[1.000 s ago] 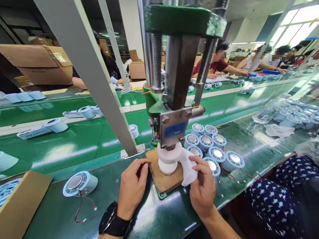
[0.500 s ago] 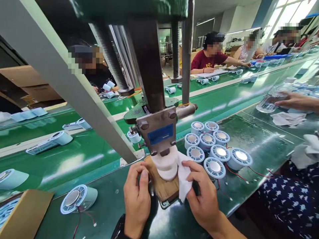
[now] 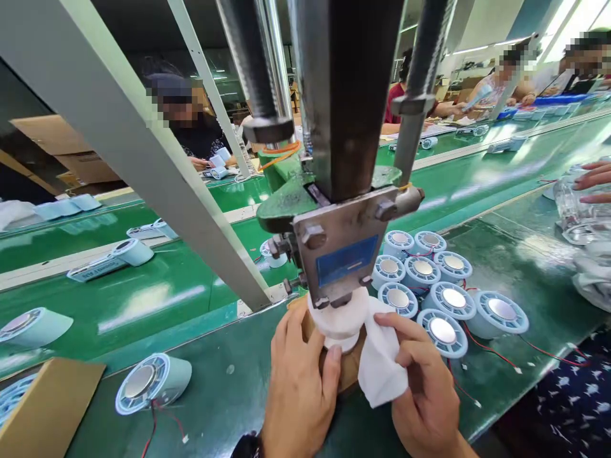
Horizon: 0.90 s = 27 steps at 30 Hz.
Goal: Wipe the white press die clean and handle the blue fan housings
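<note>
Green bench (image 3: 214,401), press (image 3: 344,254), right hand (image 3: 429,394) pinching white cloth (image 3: 382,369)

Under the press head (image 3: 346,254), the left hand (image 3: 298,388) steadies a white part (image 3: 340,321) while the right hand (image 3: 427,394) holds a cloth (image 3: 382,369).

Green conveyor benches (image 3: 157,299); bright windows (image 3: 563,19) far right.

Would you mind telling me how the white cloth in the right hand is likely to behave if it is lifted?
The white cloth would probably flop: it already folds and hangs from the right hand. It looks thin, so likely very light, and it should not roll.
</note>
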### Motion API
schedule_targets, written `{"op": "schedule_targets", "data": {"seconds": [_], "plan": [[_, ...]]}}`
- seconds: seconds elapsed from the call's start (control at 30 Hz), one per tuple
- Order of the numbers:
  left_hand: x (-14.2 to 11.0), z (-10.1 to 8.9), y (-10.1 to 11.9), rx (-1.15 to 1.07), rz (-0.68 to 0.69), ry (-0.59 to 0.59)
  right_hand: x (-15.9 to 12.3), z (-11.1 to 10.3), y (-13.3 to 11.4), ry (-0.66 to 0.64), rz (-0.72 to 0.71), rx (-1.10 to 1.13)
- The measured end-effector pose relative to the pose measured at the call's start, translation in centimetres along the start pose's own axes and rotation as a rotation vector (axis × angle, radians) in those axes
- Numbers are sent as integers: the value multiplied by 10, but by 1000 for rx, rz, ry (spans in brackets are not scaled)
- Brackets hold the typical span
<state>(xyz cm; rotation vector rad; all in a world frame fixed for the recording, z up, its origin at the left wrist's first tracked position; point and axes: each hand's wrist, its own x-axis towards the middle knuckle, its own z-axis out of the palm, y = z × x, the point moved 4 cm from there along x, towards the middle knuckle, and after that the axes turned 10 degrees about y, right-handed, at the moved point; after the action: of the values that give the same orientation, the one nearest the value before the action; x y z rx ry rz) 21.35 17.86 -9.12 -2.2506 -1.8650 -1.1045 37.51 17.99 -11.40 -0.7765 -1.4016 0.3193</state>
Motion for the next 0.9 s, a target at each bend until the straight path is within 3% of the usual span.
{"op": "schedule_targets", "data": {"seconds": [0.1,0.2,0.3,0.37,0.43,0.57,0.73,0.9], "plan": [[4,1,12,52,-5,20,-2,2,7,34,70,-14],[5,-8,15,-220,11,66,-4,0,11,96,91,3],[1,-27,-11,-468,-158,263,-8,-7,11,193,92,32],[-3,-38,-38,-455,-337,408,-8,-11,10,253,119,49],[-4,-43,-59,-418,-438,475,-1,-11,14,294,223,58],[-2,-43,-74,-418,-469,482,39,6,27,254,416,67],[-8,-43,-67,-408,-464,447,96,27,29,140,393,92],[-16,-48,-69,-385,-492,469,126,-9,11,207,237,24]]}}
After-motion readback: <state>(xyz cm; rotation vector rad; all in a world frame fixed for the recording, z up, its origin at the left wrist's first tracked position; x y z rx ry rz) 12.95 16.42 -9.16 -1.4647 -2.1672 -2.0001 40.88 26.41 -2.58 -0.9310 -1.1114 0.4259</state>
